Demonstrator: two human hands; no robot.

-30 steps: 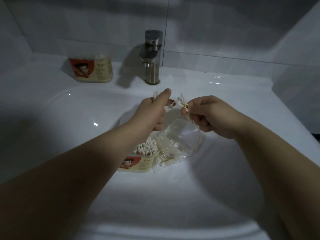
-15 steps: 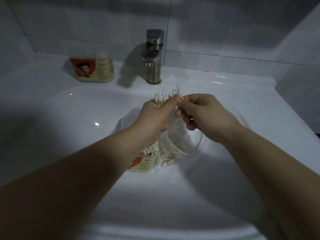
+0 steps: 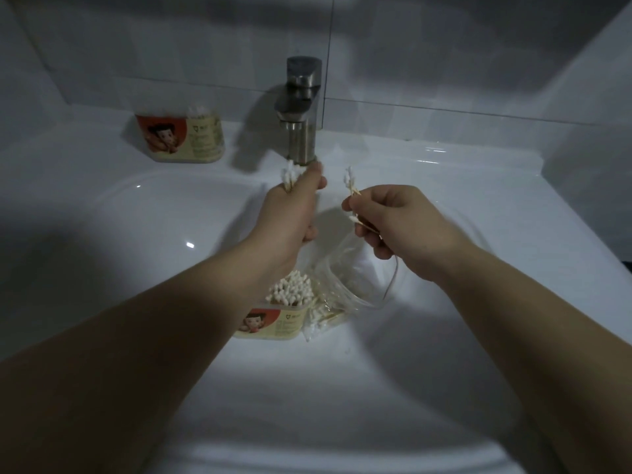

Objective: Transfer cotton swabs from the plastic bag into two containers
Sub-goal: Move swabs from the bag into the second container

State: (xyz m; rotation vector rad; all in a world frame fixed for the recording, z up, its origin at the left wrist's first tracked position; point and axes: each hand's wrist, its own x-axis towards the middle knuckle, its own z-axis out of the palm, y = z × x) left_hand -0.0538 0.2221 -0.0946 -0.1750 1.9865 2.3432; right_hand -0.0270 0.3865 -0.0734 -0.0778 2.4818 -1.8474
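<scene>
2 hands over sink basin (image 3: 143,234): left hand (image 3: 290,213) grips swab bundle (image 3: 290,176), right hand (image 3: 393,224) pinches few swabs (image 3: 350,183). Plastic bag (image 3: 352,285) beside full container (image 3: 277,319) in basin; second container (image 3: 181,136) on ledge.

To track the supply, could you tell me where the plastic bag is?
Head view: the plastic bag lies in the sink, right of the swab-filled container, beneath the right hand.

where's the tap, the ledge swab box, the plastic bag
grey steel tap (image 3: 301,97): head view, spout
labelled plastic swab box on ledge (image 3: 181,138): head view, front label
clear plastic bag (image 3: 352,289): head view, crumpled side
</scene>
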